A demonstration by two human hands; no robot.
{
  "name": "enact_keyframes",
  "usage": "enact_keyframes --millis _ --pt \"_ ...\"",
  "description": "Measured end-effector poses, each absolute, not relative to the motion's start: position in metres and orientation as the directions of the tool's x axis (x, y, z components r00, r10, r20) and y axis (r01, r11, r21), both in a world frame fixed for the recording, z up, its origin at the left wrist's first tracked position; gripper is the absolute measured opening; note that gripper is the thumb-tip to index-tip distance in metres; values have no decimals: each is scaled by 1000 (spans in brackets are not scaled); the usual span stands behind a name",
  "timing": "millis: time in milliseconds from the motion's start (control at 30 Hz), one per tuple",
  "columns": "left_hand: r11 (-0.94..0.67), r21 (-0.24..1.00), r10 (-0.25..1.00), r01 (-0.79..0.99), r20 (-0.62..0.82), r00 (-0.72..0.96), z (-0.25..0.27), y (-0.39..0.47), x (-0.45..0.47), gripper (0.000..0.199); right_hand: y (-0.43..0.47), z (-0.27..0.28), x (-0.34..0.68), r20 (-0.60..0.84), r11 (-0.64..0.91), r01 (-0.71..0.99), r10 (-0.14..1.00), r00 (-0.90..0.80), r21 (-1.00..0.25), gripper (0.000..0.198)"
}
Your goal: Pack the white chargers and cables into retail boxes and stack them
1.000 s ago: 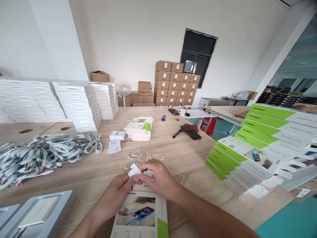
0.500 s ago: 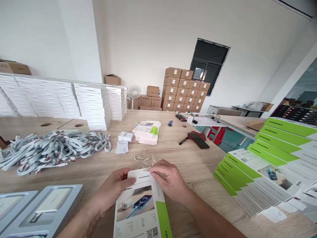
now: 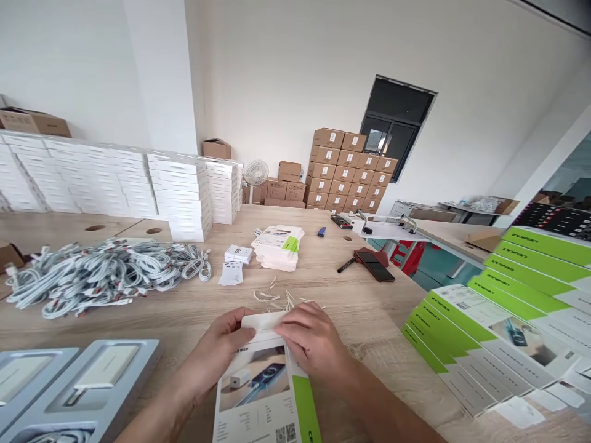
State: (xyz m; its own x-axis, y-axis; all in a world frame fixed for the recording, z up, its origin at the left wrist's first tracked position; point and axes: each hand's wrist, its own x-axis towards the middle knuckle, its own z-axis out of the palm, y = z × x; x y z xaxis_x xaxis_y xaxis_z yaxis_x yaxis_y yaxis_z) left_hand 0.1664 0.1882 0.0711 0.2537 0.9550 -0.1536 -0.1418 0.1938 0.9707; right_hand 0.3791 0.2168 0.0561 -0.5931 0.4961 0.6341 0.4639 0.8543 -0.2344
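Observation:
In the head view, a white and green printed charger box (image 3: 258, 409) stands close in front of me, its picture panel facing up. My left hand (image 3: 219, 344) grips the top left corner, thumb in front and fingers behind the flap. Fingers pressed together, my right hand (image 3: 318, 341) is at the right side of the same top flap. Whether a small piece is pinched in it, I cannot make out. Thin white strips (image 3: 272, 298) lie on the table just beyond both hands.
Grey trays with white chargers (image 3: 106, 366) sit at left, below a heap of white cables (image 3: 106, 271). Flat box sleeves (image 3: 277, 258) and small cards (image 3: 231, 272) lie ahead. At right are a phone (image 3: 376, 266), a marker (image 3: 346, 265) and stacked green-white boxes (image 3: 462, 344).
The right hand has moved inward over the top flap, and the dark slot visible before no longer shows. The left hand keeps its hold. The view has shifted slightly.

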Motion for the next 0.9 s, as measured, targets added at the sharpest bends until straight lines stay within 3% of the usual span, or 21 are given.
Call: enact_keyframes --millis 133,333,467,567,667,900 --pt "114 990 963 -84 -89 254 75 187 169 19 219 53 377 681 856 452 488 -546 -251 27" --pt "-16 997 975 74 -1 224 71 189 168 34 218 62 381 642 766 386 642 -419 -514 18" --pt "4 997 974 83 -22 223 73 188 168 36 223 65 390 462 582 244 787 -409 -775 49" --pt "-4 992 975 124 -23 219 75 187 169 35 226 62 392 257 347 139 861 -439 -927 52" --pt "-39 987 976 156 5 217 73 187 169 36 227 58 390 186 229 36 864 -467 -973 48" --pt "-69 978 981 198 30 191 65 187 170 37 227 55 388 182 214 26 882 -434 -976 43"
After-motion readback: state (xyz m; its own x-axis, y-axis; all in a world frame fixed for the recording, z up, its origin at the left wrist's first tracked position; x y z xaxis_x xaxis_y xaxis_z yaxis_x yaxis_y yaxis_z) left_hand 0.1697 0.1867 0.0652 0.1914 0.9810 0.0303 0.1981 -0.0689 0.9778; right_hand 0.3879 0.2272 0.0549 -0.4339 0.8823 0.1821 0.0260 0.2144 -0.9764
